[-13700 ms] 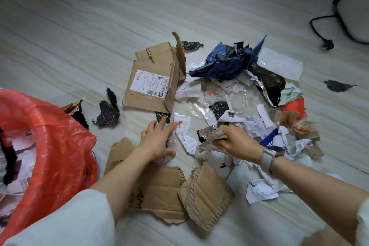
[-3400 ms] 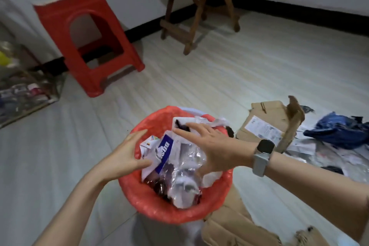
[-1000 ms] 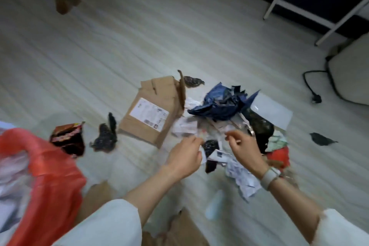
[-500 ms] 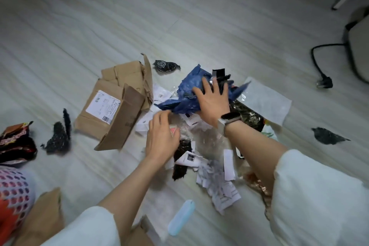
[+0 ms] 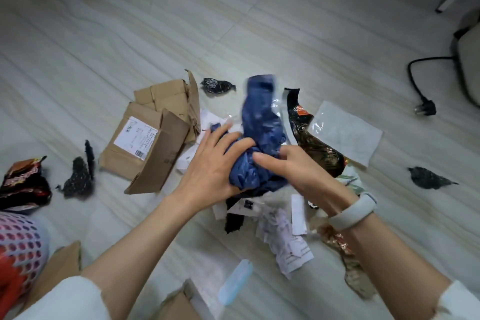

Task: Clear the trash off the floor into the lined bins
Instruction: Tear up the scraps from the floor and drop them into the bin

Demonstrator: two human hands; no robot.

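Risks, by judgement: the blue plastic bag (image 5: 259, 138) is bulky and loosely bunched. The left hand (image 5: 207, 163) cups its near side with fingers curved against it, and the right hand (image 5: 298, 171) grips it from the other side, thumb across the crumple. The blurred upper end hangs free and may snag paper scraps (image 5: 283, 231) and drag or scatter them; slick film could slip out on the way to the bin.

Containers:
- Torn cardboard box (image 5: 153, 135), labelled, lying on the floor (image 5: 181, 21) left of the pile; contents not visible.
- Red-lined bin (image 5: 15, 254), only an edge at lower left; contents out of view.

Loose trash still on the floor: clear packet (image 5: 345, 132), dark foil wrapper (image 5: 311, 143), snack bag (image 5: 23, 182), light blue face mask (image 5: 236, 283).
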